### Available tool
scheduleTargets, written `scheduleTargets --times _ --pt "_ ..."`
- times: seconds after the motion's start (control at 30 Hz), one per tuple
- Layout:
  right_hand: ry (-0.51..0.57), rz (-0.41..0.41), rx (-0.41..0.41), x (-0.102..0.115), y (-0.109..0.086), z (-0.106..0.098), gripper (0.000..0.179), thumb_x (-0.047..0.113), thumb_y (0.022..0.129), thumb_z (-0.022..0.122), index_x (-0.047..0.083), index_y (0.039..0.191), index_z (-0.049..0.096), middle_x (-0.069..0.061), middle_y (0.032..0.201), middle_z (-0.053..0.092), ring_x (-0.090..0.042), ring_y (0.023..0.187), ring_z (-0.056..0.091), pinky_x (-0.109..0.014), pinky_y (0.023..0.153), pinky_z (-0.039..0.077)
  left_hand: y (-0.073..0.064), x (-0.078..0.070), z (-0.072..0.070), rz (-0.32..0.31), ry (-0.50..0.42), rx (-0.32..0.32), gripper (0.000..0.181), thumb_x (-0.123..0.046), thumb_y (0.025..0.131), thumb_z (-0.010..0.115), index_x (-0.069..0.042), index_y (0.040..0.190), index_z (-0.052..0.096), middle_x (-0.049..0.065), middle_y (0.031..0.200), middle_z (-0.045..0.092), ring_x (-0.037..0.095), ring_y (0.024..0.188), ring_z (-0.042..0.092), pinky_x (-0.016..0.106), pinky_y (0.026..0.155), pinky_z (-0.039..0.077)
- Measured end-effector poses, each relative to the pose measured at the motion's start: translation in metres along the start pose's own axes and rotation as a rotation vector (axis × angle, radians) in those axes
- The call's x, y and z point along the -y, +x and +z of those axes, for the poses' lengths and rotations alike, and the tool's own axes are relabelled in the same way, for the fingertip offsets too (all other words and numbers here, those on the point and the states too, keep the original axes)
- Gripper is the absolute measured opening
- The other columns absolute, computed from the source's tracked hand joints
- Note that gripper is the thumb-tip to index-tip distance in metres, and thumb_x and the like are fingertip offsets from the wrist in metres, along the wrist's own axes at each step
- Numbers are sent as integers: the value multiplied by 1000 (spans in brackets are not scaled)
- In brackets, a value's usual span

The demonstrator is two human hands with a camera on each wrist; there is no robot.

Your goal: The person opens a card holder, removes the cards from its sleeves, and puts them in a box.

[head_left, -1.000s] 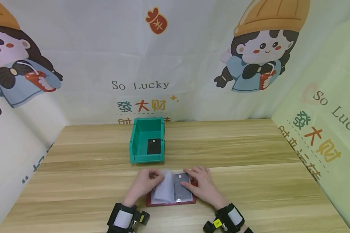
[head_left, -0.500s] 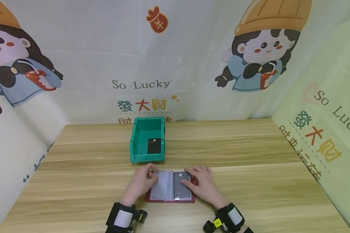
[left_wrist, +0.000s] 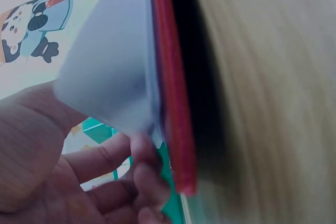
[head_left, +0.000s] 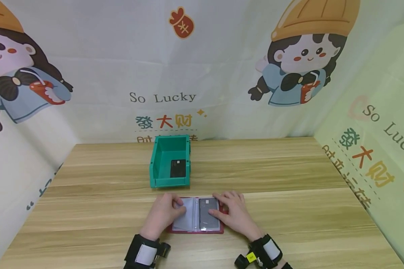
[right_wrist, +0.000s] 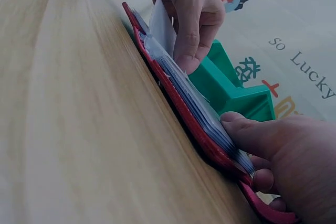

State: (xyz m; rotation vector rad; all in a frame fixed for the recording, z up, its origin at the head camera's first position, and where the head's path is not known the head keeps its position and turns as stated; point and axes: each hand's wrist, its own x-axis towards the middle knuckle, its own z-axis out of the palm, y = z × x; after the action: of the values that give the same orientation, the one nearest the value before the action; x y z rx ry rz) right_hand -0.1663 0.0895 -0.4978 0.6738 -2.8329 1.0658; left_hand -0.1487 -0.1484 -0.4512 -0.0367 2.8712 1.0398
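Note:
A red card holder (head_left: 196,232) lies spread out on the table, its clear sleeve pages showing. My left hand (head_left: 162,215) is at its left side, thumb and fingers pinching a whitish sleeve page (right_wrist: 161,27), which stands raised at an angle in the right wrist view. That page also fills much of the left wrist view, beside the red cover (left_wrist: 170,77). A grey card (head_left: 207,222) shows in the right-hand sleeve. Over the holder's right edge my right hand (head_left: 235,215) grips the stack, thumb on the pages and fingers around the side.
Just behind the holder stands a green bin (head_left: 170,184) with a black card (head_left: 178,170) inside. The wooden table (head_left: 282,179) extends to both sides. Printed cloth (head_left: 222,82) hangs along the back and sides.
A sleeve page that stood slanted over the middle has gone down to the left. My left hand moved away left, then slightly back toward me and the holder. The right hand stays put.

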Motion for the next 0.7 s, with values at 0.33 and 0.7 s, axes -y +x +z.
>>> scheduleTargets --times 0.33,0.7 --pt "-5 24 -19 0 0 2 55 39 85 79 9 129 67 1 103 66 -17 103 51 -40 92 31 -4 -13 16 253 68 -33 17 10 77 66 -5 83 71 7 84 63 16 77 52 31 70 46" --pt "-9 20 -18 -1 0 1 55 39 85 78 8 129 67 2 102 65 -17 103 51 -40 92 31 -3 -16 21 231 21 -23 6 -2 80 75 -6 78 70 0 71 62 9 68 51 22 62 41"
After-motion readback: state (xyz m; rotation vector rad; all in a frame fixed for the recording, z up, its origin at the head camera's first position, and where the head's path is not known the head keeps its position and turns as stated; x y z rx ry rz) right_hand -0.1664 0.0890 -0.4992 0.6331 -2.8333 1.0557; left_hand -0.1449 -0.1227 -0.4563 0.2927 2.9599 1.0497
